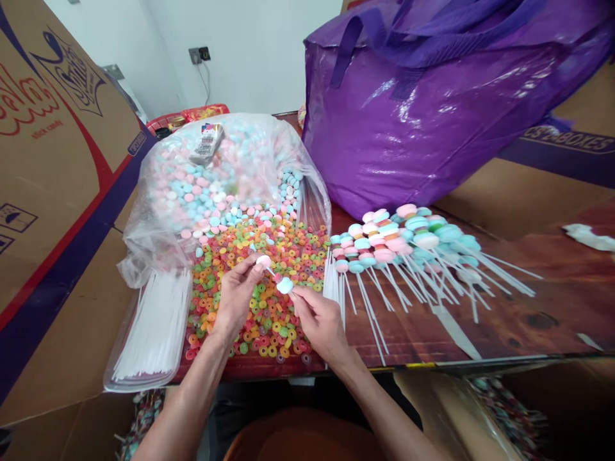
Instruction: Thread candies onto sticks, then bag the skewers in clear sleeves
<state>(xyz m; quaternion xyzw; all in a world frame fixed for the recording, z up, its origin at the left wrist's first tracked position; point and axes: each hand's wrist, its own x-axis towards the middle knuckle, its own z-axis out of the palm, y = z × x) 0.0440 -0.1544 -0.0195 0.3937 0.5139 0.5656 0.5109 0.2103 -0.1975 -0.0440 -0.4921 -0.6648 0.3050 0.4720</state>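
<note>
Over the spread of ring gummies (269, 314), my left hand (239, 288) pinches a pale pink marshmallow (264, 261) at the tip of a white stick. My right hand (319, 318) grips that candy stick just below a light blue marshmallow (285, 285). A small reddish ring gummy (277, 277) sits on the stick against the blue piece, with bare stick between it and the pink one. To the right lies a pile of candy skewers (408, 237), pink and blue pieces with gummies between, their sticks pointing toward me.
A clear plastic bag (144, 186) of pink, blue and white marshmallows stands behind the gummies. White sticks (154, 326) fill a clear tray at left. A large purple bag (408, 121) and a cardboard box (57, 160) flank the table (523, 320).
</note>
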